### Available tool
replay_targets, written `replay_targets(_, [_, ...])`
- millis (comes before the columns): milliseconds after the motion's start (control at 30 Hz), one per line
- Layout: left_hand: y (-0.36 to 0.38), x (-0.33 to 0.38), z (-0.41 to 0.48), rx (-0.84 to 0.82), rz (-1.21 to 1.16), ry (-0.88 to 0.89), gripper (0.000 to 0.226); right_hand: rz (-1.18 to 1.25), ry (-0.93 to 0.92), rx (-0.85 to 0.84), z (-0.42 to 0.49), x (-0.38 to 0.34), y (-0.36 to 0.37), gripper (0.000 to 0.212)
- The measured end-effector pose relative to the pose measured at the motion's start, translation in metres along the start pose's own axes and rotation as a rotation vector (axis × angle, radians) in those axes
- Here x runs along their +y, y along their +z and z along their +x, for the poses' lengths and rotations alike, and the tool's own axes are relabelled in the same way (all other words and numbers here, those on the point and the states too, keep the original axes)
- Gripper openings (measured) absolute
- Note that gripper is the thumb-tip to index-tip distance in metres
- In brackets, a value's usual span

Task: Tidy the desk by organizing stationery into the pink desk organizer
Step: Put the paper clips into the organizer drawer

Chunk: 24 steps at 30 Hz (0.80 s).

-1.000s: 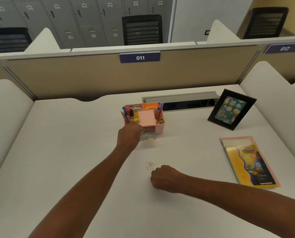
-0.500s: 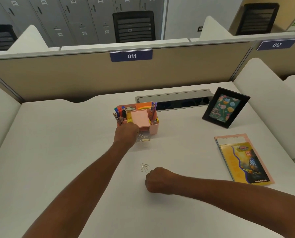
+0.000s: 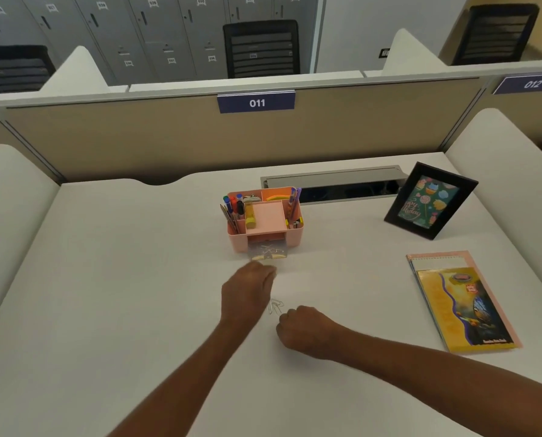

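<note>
The pink desk organizer (image 3: 295, 236) stands mid-desk and holds markers, pens and a pink sticky-note pad. Its small clear drawer (image 3: 268, 252) is pulled out at the front and has paper clips in it. A few loose paper clips (image 3: 275, 306) lie on the desk nearer to me. My left hand (image 3: 247, 288) hovers between the drawer and those clips, back up, fingers loosely bent, with nothing seen in it. My right hand (image 3: 298, 329) rests as a closed fist just right of the loose clips; its palm side is hidden.
A black picture frame (image 3: 430, 201) leans at the back right. A yellow book on a pink notebook (image 3: 462, 301) lies at the right. A grey cable slot (image 3: 332, 181) runs behind the organizer. Partition panels (image 3: 169, 143) wall the desk.
My left hand has pulled back from the organizer's drawer toward the loose clips. The right fist has stayed in place. The camera view shifted slightly.
</note>
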State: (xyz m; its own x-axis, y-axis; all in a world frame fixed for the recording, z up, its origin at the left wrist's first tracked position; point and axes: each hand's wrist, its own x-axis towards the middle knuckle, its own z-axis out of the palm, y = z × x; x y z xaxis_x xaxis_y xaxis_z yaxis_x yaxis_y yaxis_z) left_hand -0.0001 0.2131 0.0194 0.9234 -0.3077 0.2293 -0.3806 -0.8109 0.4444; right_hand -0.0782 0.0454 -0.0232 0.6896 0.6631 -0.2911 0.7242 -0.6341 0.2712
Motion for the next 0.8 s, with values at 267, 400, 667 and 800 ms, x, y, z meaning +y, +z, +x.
replay_targets(267, [0.027, -0.017, -0.082, -0.22, -0.02, -0.137, 0.018, 0.317, 0.326, 0.182, -0.003, 0.003, 0.019, 0.025])
replay_targets(400, [0.033, -0.012, -0.092, -0.297, 0.036, -0.093, 0.026, 0.451, 0.503, 0.225, -0.002, -0.004, 0.026, 0.025])
replay_targets(667, [0.045, -0.007, -0.081, -0.335, 0.183, 0.027, 0.021, 0.503, 0.571, 0.278, -0.006, -0.01, 0.036, 0.013])
replay_targets(800, [0.045, -0.009, -0.067, -0.428, 0.28, 0.126, 0.01, 0.526, 0.599, 0.296, -0.009, -0.013, 0.038, 0.009])
